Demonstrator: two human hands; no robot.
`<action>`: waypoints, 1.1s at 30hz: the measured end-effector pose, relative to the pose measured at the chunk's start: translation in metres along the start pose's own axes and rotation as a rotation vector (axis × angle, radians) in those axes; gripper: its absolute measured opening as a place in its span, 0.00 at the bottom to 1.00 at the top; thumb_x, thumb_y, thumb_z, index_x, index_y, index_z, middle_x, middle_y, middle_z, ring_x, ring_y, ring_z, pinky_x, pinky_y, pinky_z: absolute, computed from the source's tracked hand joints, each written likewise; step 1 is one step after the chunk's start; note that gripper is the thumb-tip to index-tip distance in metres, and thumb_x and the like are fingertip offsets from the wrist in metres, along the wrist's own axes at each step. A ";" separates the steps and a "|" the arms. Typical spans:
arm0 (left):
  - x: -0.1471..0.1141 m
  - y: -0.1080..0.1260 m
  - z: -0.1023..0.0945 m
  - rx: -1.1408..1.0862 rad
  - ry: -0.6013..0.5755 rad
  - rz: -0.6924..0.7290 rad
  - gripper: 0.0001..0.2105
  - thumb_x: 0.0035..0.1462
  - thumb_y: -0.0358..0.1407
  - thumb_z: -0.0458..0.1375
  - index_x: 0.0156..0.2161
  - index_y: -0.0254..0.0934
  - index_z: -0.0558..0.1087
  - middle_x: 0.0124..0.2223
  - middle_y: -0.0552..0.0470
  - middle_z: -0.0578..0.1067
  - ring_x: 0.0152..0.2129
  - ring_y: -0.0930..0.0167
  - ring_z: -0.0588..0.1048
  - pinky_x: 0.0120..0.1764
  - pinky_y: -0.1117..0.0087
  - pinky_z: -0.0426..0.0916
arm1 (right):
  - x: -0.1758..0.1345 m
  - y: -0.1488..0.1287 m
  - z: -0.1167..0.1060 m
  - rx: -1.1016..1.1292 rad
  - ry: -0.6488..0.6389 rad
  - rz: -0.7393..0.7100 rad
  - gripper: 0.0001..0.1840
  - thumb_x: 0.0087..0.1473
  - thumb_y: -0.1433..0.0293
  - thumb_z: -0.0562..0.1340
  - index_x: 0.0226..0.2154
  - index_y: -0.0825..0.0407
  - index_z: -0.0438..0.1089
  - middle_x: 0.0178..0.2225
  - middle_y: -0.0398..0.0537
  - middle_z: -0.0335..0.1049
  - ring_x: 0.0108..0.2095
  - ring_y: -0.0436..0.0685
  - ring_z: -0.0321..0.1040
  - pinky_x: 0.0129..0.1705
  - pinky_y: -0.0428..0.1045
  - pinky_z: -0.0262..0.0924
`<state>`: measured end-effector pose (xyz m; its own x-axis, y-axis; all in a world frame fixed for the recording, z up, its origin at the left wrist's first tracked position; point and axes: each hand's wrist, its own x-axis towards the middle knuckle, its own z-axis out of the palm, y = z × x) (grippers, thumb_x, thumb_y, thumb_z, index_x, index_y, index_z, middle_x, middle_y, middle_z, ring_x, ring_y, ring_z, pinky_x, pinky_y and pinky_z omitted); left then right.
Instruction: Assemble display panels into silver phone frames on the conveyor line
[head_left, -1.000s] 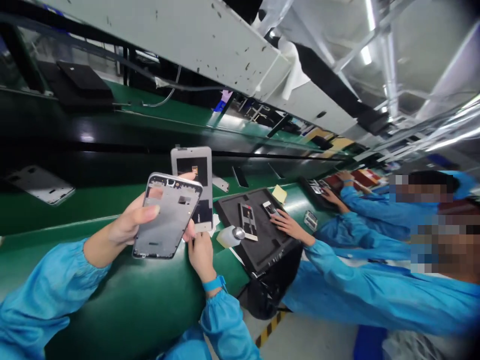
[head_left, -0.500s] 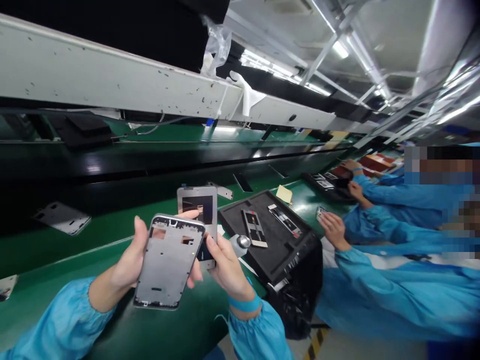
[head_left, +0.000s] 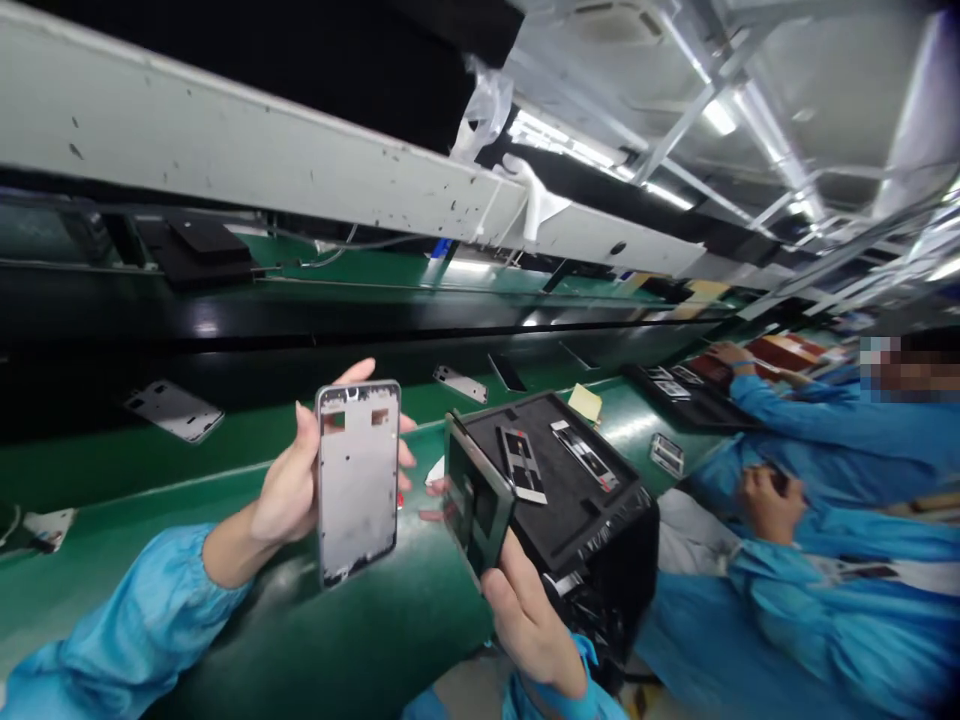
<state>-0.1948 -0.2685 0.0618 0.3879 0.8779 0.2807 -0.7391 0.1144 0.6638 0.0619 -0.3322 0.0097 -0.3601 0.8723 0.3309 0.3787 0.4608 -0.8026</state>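
My left hand (head_left: 292,485) is wrapped round a grey phone frame (head_left: 358,495), held upright with its flat inner face towards me. Two cut-out windows show near the frame's top. My right hand (head_left: 525,605) grips a phone screen panel (head_left: 478,505) by its lower edge. That panel is tilted steeply, its dark parts facing left, and stands apart from the frame. Behind it, a black foam tray (head_left: 555,530) carries two phone screen panels, one on the left (head_left: 522,465) and one on the right (head_left: 585,455). Some fingers of each hand are hidden behind the parts.
Another phone frame (head_left: 180,410) lies on the dark conveyor belt to the left, and a smaller light one (head_left: 461,384) lies further along. A yellow paper pad (head_left: 585,402) sits behind the tray. Co-workers in blue sleeves (head_left: 825,590) sit to the right, beside another black tray (head_left: 697,410).
My right hand has drawn the screen panel right, out from behind the frame, and turned it nearly edge-on. The frame in my left hand has become more upright. The view has shifted left.
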 end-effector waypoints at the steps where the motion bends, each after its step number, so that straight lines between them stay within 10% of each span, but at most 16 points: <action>1: 0.002 -0.001 -0.002 0.034 0.033 0.040 0.37 0.64 0.62 0.58 0.72 0.50 0.60 0.53 0.42 0.81 0.41 0.58 0.83 0.44 0.52 0.81 | 0.004 -0.004 -0.003 -0.024 -0.025 -0.049 0.34 0.72 0.48 0.53 0.75 0.35 0.54 0.68 0.55 0.63 0.67 0.70 0.65 0.67 0.65 0.65; 15: 0.012 0.003 -0.018 0.174 0.062 0.293 0.26 0.68 0.55 0.60 0.64 0.47 0.66 0.56 0.45 0.80 0.48 0.59 0.83 0.50 0.49 0.81 | 0.030 -0.007 -0.008 -0.205 -0.112 -0.197 0.37 0.65 0.51 0.68 0.71 0.35 0.62 0.60 0.55 0.68 0.58 0.64 0.72 0.59 0.57 0.71; 27: 0.018 0.002 -0.035 0.440 -0.082 0.289 0.22 0.67 0.47 0.66 0.60 0.44 0.69 0.56 0.45 0.79 0.46 0.65 0.84 0.47 0.66 0.82 | 0.043 0.011 0.031 0.131 0.013 -0.086 0.47 0.59 0.39 0.65 0.73 0.39 0.60 0.54 0.56 0.67 0.54 0.65 0.74 0.54 0.58 0.76; 33: 0.021 0.013 -0.041 0.452 -0.027 0.287 0.23 0.67 0.49 0.64 0.61 0.46 0.66 0.56 0.44 0.79 0.42 0.61 0.86 0.39 0.58 0.85 | 0.034 0.016 0.030 0.154 -0.061 -0.089 0.44 0.58 0.40 0.67 0.71 0.39 0.64 0.52 0.55 0.68 0.53 0.64 0.73 0.55 0.60 0.75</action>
<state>-0.2192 -0.2296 0.0481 0.2238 0.8314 0.5086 -0.5092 -0.3452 0.7884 0.0302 -0.2999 -0.0072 -0.4389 0.8154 0.3774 0.2099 0.5015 -0.8393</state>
